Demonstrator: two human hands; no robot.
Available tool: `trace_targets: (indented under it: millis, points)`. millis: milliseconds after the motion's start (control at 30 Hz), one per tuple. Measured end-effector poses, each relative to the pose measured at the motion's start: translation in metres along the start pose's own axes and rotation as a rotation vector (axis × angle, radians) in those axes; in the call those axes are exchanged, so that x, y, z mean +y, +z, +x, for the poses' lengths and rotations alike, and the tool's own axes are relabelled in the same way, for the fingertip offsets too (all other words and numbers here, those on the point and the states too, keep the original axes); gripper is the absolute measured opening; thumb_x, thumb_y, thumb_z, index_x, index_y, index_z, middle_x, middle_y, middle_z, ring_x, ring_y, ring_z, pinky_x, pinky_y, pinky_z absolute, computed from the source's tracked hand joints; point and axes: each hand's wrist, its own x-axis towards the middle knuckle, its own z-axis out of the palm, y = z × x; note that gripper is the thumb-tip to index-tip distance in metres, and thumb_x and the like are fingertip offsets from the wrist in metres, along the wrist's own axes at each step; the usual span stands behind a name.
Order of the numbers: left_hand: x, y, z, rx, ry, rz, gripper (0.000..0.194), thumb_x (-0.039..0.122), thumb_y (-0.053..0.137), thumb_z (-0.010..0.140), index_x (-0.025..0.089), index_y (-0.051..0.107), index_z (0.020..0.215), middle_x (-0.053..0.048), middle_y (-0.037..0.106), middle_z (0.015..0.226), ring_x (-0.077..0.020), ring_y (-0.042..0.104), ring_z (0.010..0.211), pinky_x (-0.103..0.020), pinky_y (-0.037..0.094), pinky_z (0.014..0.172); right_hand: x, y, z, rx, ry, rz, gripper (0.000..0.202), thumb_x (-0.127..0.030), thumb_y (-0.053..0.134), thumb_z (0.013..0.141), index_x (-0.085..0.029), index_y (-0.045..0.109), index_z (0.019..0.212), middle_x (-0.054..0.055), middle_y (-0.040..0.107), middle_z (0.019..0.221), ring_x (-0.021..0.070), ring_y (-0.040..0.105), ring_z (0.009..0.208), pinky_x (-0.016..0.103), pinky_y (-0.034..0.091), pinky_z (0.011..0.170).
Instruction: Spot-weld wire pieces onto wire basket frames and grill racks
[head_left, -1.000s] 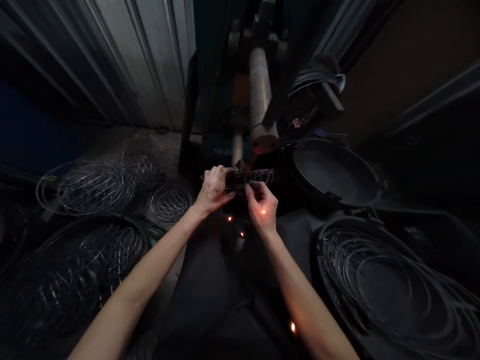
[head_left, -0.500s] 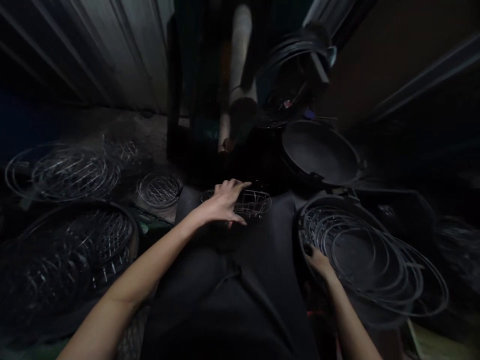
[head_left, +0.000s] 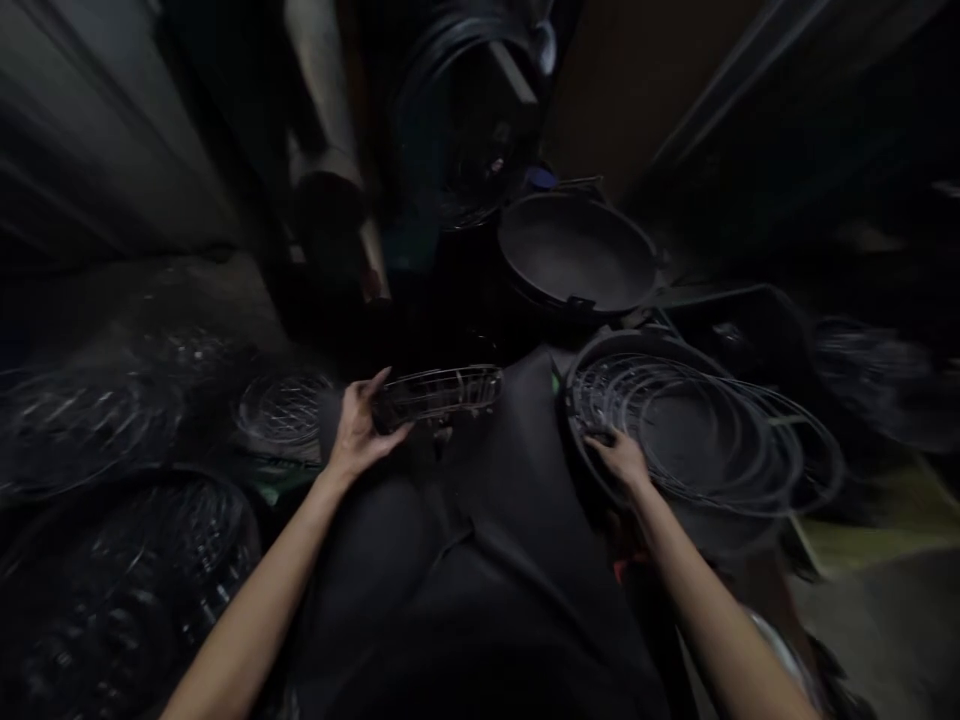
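Between the knees of the dark-clad lap sits a small round wire rack (head_left: 442, 393). My left hand (head_left: 361, 428) is at its left end, fingers over the upper edge and thumb below, closed around that end. Over to the right, my right hand (head_left: 619, 456) reaches over the near left rim of a round black pan (head_left: 581, 350). Its thumb and fingers are pinched together at a small dark spot; what they hold is too dark to make out. Several large wire rings (head_left: 701, 490) lie in that pan and stick out over its right side.
Behind the ring pan stands another round pan (head_left: 577, 255). A thick pale pipe-like machine part (head_left: 322, 90) comes down ahead. Wire racks (head_left: 281, 408) are at the left, with a large dark tub (head_left: 225, 490) of wire pieces nearer. A yellowish panel (head_left: 877, 520) lies at the right.
The view has swung right. My left hand has moved from over the wire rack to its left end and closed around it. My right hand stays by the ring pan's rim.
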Motion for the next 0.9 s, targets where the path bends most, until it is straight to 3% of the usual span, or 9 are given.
trace_targets:
  millis: [167,267,333,400,500,600,700,800,900]
  points:
    - [0.031,-0.022,0.018,-0.073,0.006,0.076,0.074,0.036,0.068,0.069,0.022,0.035,0.134,-0.006,0.045,0.104,-0.023,0.046,0.099,-0.041,0.042,0.091,-0.009,-0.031,-0.025,0.079,-0.108,0.07,0.05,-0.045,0.051,0.073,-0.014,0.061,0.11,0.014,0.066,0.096,0.0287,0.061,0.085,0.044,0.048,0.077]
    - [0.047,-0.027,0.026,-0.195,0.001,0.14,0.074,0.037,0.067,0.069,0.022,0.037,0.135,-0.008,0.046,0.105,-0.0265,0.045,0.1,-0.046,0.039,0.09,-0.036,-0.05,-0.054,0.139,-0.289,0.2,0.05,-0.048,0.051,0.075,-0.022,0.056,0.118,0.009,0.063,0.107,0.0263,0.059,0.094,0.042,0.046,0.085]
    - [0.051,-0.028,0.03,-0.272,0.001,0.145,0.081,0.043,0.069,0.067,0.022,0.035,0.137,-0.009,0.044,0.106,-0.0284,0.044,0.1,-0.048,0.039,0.089,-0.06,-0.051,-0.073,0.081,-0.394,0.251,0.048,-0.046,0.053,0.077,-0.025,0.055,0.119,0.007,0.062,0.109,0.0238,0.059,0.095,0.039,0.046,0.087]
    - [0.05,-0.03,0.031,-0.341,0.027,0.129,0.091,0.047,0.07,0.065,0.023,0.027,0.141,-0.009,0.042,0.11,-0.0296,0.043,0.102,-0.05,0.038,0.089,-0.079,-0.041,-0.086,-0.023,-0.437,0.298,0.049,-0.044,0.056,0.076,-0.024,0.054,0.121,0.006,0.064,0.102,0.0217,0.061,0.088,0.037,0.047,0.084]
    - [0.044,-0.032,0.03,-0.407,0.094,0.085,0.093,0.04,0.068,0.069,0.024,0.016,0.145,-0.009,0.04,0.114,-0.028,0.042,0.104,-0.048,0.038,0.092,-0.09,-0.015,-0.09,-0.126,-0.338,0.505,0.059,-0.045,0.06,0.073,-0.02,0.048,0.125,0.003,0.064,0.082,0.0186,0.062,0.072,0.035,0.049,0.075]
    - [0.04,-0.03,0.026,-0.343,0.092,0.039,0.084,0.032,0.062,0.076,0.024,0.015,0.145,-0.008,0.042,0.112,-0.0251,0.044,0.102,-0.044,0.04,0.093,-0.087,0.007,-0.088,-0.122,-0.164,0.683,0.053,-0.051,0.064,0.067,-0.016,0.057,0.106,0.003,0.063,0.074,0.0174,0.061,0.063,0.03,0.049,0.061]
    - [0.037,-0.026,0.022,-0.221,0.079,-0.011,0.081,0.03,0.063,0.077,0.022,0.017,0.143,-0.008,0.046,0.113,-0.0246,0.046,0.102,-0.043,0.041,0.093,-0.084,0.016,-0.086,-0.129,-0.12,0.598,0.045,-0.058,0.061,0.066,-0.015,0.061,0.082,0.006,0.063,0.069,0.0175,0.058,0.057,0.029,0.046,0.054]
    - [0.034,-0.023,0.023,-0.168,0.099,-0.041,0.075,0.031,0.067,0.075,0.02,0.028,0.137,-0.009,0.048,0.113,-0.0245,0.048,0.105,-0.042,0.042,0.095,-0.083,0.018,-0.09,-0.039,-0.238,0.369,0.045,-0.06,0.05,0.074,-0.017,0.061,0.082,0.007,0.063,0.07,0.0192,0.057,0.058,0.032,0.047,0.058]
    - [0.033,-0.024,0.025,-0.171,0.073,-0.074,0.07,0.034,0.071,0.071,0.018,0.038,0.131,-0.009,0.045,0.116,-0.0237,0.048,0.109,-0.038,0.043,0.096,-0.083,0.018,-0.096,0.037,-0.528,0.159,0.038,-0.052,0.043,0.083,-0.018,0.062,0.089,0.01,0.064,0.085,0.0226,0.061,0.077,0.035,0.049,0.073]
